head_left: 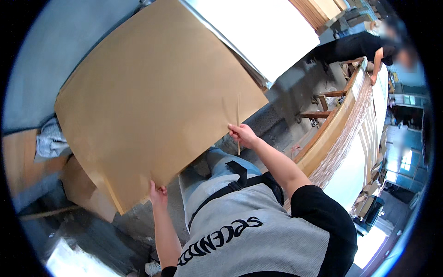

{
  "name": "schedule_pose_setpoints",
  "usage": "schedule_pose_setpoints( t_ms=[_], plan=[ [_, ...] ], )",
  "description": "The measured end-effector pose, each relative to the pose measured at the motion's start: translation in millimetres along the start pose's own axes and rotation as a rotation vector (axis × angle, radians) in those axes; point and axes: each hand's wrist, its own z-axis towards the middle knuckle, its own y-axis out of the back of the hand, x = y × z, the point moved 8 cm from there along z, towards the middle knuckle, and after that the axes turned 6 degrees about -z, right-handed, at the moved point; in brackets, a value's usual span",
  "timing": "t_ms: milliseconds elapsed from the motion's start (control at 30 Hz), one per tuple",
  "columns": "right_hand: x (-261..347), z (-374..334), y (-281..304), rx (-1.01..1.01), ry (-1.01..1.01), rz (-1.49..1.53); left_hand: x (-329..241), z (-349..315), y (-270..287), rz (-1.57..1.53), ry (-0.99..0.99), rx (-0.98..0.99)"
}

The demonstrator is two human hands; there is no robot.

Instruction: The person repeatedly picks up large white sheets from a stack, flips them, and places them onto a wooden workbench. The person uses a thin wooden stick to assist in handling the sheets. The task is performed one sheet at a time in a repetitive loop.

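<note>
A large brown cardboard sheet [161, 101] lies in front of me, its near edge turned toward my body. My left hand [159, 196] is closed at that near edge, with the thumb on the upper face. Farther right, my right hand [243, 135] pinches a thin, light-brown stick [238, 108] by the sheet's right near corner. The stick stands out both above and below my fingers. Whether the right fingers also grip the cardboard is hard to tell.
White sheets [272, 37] lie beyond the cardboard. At right, a long table [341, 171] bears striped strips and white material. A person in black [360, 48] leans over its far end. A grey cloth [51, 138] and a cardboard piece [85, 189] are at left.
</note>
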Motion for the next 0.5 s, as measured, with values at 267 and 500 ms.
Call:
schedule_pose_setpoints(
  t_ms=[267, 500],
  plan=[
    [40, -12, 78, -0.143, 0.087, -0.102, 3, 2, 16, 0.089, 0.049, -0.062],
    [144, -3, 234, -0.851, 0.383, -0.331, -6, -10, 15, 0.133, 0.061, -0.132]
  ],
)
